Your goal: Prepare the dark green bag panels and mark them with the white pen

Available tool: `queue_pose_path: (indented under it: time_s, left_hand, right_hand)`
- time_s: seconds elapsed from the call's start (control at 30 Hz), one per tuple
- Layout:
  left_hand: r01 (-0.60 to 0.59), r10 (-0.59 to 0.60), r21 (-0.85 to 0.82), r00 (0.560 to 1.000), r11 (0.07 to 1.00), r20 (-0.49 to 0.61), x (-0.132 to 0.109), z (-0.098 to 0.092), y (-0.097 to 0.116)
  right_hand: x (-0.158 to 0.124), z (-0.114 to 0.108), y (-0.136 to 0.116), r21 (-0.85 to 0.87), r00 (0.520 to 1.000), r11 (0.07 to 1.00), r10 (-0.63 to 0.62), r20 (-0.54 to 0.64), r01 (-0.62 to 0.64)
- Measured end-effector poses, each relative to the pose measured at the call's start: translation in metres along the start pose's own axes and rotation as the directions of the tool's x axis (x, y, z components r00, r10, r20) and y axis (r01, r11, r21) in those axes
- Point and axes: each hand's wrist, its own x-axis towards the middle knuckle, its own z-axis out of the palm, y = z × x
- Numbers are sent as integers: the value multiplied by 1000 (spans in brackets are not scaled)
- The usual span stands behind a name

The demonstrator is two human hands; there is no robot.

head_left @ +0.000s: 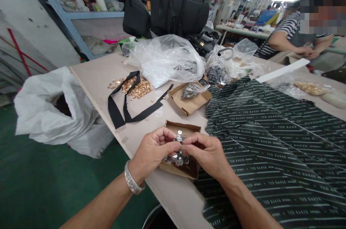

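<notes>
Over a small open cardboard box (183, 126) at the table's edge, my two hands meet with their fingertips pinched close together. My left hand (155, 149), a silver bracelet (131, 180) on its wrist, is closed with thumb against fingers. My right hand (209, 153) is likewise closed in a pinch. Small silver metal pieces, round with a hole in the middle, show at the fingertips, but which hand grips which one is unclear. Several more of these metal washers (179, 162) lie in the box, partly hidden under my hands.
Dark printed fabric (270, 142) covers the table's right side. Behind the box are another cardboard box (186, 104) with a bagged lot, a black strap (143, 113), gold pieces (139, 88) and a plastic bag (173, 59). A white sack (59, 110) stands left; a person (289, 38) sits back right.
</notes>
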Motion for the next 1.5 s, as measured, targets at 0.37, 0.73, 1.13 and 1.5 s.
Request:
queue_pose_path:
  time_s: [0.37, 0.73, 1.13, 1.5]
  left_hand:
    - [-118, 117, 38, 993, 992, 33, -1, 0, -7]
    - [-155, 155, 232, 988, 960, 15, -5, -4, -11]
    - [-235, 248, 436, 968, 869, 28, -12, 5, -7]
    - [-204, 223, 279, 974, 938, -37, -10, 2, -12]
  right_hand:
    - [3, -7, -12, 15, 996, 998, 61, 71, -62]
    - [7, -4, -5, 406, 951, 860, 284, 124, -310]
    - [5, 1, -8, 374, 947, 870, 292, 132, -321]
    - [3, 4, -3, 466, 942, 818, 290, 171, -337]
